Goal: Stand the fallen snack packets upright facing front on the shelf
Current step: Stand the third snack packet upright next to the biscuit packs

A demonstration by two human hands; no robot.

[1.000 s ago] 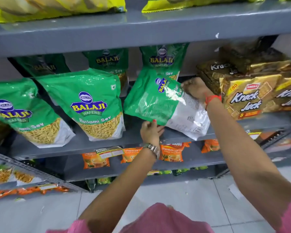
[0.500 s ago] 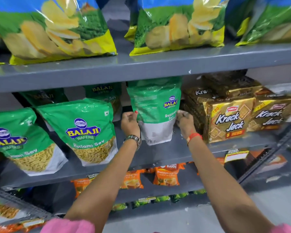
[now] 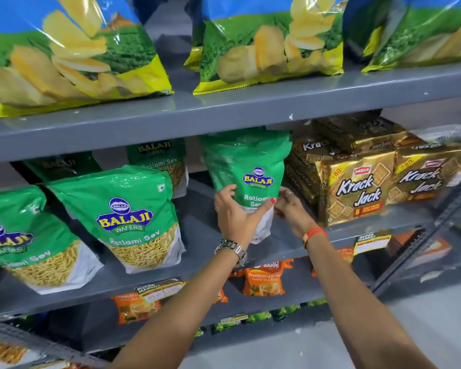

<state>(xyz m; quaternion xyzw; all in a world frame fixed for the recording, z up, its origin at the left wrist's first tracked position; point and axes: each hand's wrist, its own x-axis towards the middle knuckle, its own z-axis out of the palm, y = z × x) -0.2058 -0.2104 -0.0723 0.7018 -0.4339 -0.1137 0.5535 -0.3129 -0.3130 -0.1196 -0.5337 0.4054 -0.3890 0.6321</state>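
A green Balaji Ratlami Sev packet stands upright on the grey middle shelf, turned partly sideways with its logo toward the right. My left hand wraps the packet's lower front, thumb across the label. My right hand touches its lower right edge. Two more green packets lean upright at the left, fronts showing. Behind them stand further green packets in shadow.
Gold Krack Jack biscuit packs are stacked just right of the held packet. Large chip bags sit on the shelf above. Orange tea pouches and price tags occupy the lower shelf. Grey floor shows at the bottom right.
The packet went from tilted with its back showing to upright on the shelf. My left hand shifted from its side onto its lower front. The camera view rose.
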